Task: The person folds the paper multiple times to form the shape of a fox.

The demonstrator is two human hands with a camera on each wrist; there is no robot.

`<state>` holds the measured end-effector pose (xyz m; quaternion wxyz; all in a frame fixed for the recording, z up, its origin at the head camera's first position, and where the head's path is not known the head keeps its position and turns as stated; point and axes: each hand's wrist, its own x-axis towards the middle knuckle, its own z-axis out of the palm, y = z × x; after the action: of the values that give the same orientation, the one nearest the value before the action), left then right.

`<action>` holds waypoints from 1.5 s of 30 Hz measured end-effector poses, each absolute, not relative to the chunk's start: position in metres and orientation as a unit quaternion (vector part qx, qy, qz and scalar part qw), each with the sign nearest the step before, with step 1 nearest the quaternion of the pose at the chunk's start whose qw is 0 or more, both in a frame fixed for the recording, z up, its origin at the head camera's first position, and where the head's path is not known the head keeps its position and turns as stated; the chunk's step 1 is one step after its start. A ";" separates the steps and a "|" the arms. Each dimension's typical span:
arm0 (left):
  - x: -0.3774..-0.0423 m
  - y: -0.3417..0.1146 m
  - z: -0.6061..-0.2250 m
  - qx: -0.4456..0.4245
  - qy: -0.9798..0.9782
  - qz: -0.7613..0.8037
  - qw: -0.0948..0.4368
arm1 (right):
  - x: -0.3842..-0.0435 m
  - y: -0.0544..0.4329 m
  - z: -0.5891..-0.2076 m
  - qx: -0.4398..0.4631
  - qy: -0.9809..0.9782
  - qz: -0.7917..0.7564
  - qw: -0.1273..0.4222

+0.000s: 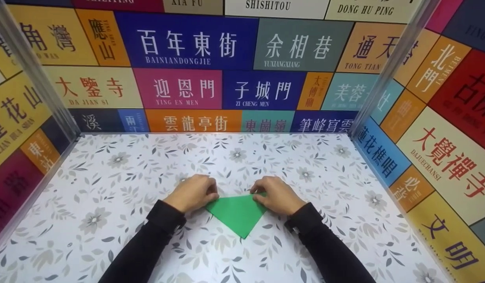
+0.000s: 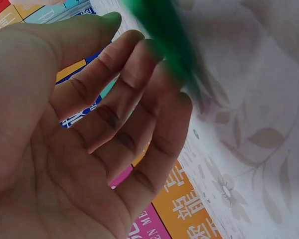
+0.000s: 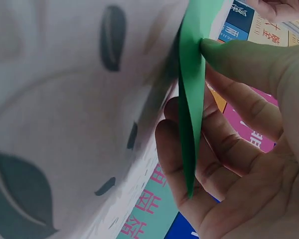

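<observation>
A sheet of green paper (image 1: 239,215), folded to a shape with one point toward the person, lies low over the table between both hands. At its left corner the left hand (image 1: 196,192) holds the edge, thumb and fingers bent. Close up in the left wrist view, the fingertips meet the blurred green paper (image 2: 162,32). The right hand (image 1: 277,194) pinches the right corner. In the right wrist view its thumb presses one face of the green paper (image 3: 192,94), with the other fingers curled behind; the layers part slightly at the edge.
A white tabletop (image 1: 120,188) with grey flowers and leaves spreads around the hands. Panels of coloured blocks with Chinese lettering form a back wall (image 1: 183,84) and side walls (image 1: 434,153). Clear strips run up the corners. Black sleeves (image 1: 136,247) cover both forearms.
</observation>
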<state>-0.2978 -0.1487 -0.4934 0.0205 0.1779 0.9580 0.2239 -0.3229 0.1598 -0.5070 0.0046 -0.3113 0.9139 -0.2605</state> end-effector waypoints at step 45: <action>-0.273 -0.122 -0.504 0.340 0.920 0.183 -0.061 | -0.297 0.145 -0.491 -0.383 0.890 -0.244 -0.030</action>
<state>-0.2725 -0.1220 -0.5042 -0.0608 0.3402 0.9203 0.1833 -0.2974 0.1448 -0.4913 -0.0300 -0.3827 0.8905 -0.2443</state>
